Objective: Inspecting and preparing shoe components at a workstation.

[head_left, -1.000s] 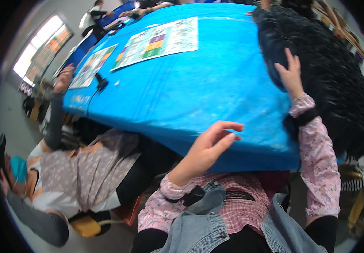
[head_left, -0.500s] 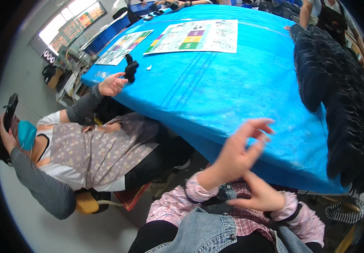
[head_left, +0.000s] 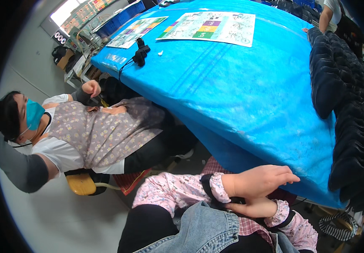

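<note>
My left hand (head_left: 260,182) is held above my lap near the table's front edge, its fingers stretched out to the right and holding nothing. Below it, my right hand (head_left: 258,208) points left, with a finger extended toward the underside of my left wrist. My left hand hides part of it, and whether the two touch I cannot tell. A black band (head_left: 209,187) circles my left sleeve cuff, and another black band (head_left: 286,219) is on my right sleeve. Both sleeves are pink and floral. A blue-covered table (head_left: 241,97) stands before me.
A stack of dark padded pieces (head_left: 355,122) lines the table's right side. Two printed sheets, one large (head_left: 232,27), lie at the back. A black strapped device (head_left: 141,55) with a cable rests at the left edge. A masked co-worker (head_left: 101,126) sits left; another person (head_left: 331,17) stands far right.
My left hand has come down and back from over the table's edge, above my right. The co-worker's hand has left the black device on the table, and the dark headgear is off their head.
</note>
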Available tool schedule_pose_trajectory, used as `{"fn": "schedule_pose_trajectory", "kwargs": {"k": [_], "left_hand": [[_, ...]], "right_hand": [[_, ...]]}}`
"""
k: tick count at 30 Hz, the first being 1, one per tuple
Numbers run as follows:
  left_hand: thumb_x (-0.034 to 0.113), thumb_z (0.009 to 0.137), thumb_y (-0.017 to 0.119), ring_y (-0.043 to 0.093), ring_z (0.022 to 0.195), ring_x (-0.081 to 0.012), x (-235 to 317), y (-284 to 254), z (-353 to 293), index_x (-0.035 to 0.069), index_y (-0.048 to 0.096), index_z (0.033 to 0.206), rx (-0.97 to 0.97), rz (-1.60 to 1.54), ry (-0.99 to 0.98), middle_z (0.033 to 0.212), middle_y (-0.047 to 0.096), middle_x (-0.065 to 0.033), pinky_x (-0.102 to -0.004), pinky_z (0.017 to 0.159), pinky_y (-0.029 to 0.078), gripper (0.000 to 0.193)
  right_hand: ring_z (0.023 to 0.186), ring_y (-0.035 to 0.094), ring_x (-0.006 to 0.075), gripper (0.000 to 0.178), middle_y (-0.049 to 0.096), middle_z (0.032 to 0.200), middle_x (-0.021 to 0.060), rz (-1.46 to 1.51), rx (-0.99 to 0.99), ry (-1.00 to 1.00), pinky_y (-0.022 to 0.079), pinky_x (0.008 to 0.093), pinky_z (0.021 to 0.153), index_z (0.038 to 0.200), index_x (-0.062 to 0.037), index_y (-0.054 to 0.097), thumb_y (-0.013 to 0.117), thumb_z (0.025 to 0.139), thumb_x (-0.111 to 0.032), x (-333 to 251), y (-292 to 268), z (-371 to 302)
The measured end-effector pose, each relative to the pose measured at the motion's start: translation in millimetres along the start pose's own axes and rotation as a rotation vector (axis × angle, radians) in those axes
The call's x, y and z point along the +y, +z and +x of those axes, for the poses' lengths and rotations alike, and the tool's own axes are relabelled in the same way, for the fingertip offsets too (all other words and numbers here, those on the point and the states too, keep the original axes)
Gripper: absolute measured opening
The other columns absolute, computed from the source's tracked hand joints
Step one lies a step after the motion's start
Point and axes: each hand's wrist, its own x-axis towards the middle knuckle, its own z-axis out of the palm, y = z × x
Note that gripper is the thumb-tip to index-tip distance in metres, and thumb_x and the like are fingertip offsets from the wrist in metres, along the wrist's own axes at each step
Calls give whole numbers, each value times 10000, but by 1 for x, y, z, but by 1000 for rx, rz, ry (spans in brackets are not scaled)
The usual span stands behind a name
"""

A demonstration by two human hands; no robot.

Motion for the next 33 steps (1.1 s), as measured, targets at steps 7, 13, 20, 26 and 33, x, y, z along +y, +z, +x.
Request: {"fn": "schedule_pose_trajectory", "kwargs": {"k": [7,13,20,26,33], "left_hand": [[38,778,545,568,984,-284,-11,-4,-34,50,423,1289,-105,-41,-237,1175,489,-141,-344,813,491,525],[231,851,566,475,1160,-359,5,-16,-58,-33,229,1398,-393,-92,-437,1212,497,-239,-401,962,406,694],[96,869,505,307,1317,-358,-9,-36,-100,-17,347,1336,-550,-92,-101,1427,260,-262,-420,1015,377,506],[243,757,719,385,1238,-328,-12,3,-95,-12,287,1349,-180,-486,-450,1336,343,-202,-404,1016,343,776],[172,864,629,548,944,-152,9,44,-34,34,522,1185,99,-1311,-657,1014,593,-45,-295,814,447,366]], "right_hand": [[1071,545,236,484,570,1157,168,99,42,82,434,338,909,1193,51,491,679,817,-190,-2,-24,-14],[987,579,189,375,628,1042,124,150,-58,148,451,313,876,1131,21,560,681,820,-149,3,-50,-25],[659,502,44,232,541,719,-25,382,232,490,397,195,570,983,-27,554,685,806,-101,23,-76,-66],[912,602,270,442,583,999,166,-187,189,124,477,336,786,1105,-6,527,700,723,-143,-31,-62,-40],[1231,384,357,783,262,1393,239,-471,783,-233,315,441,1013,1306,-13,395,648,719,-467,-83,-66,-42]]}}
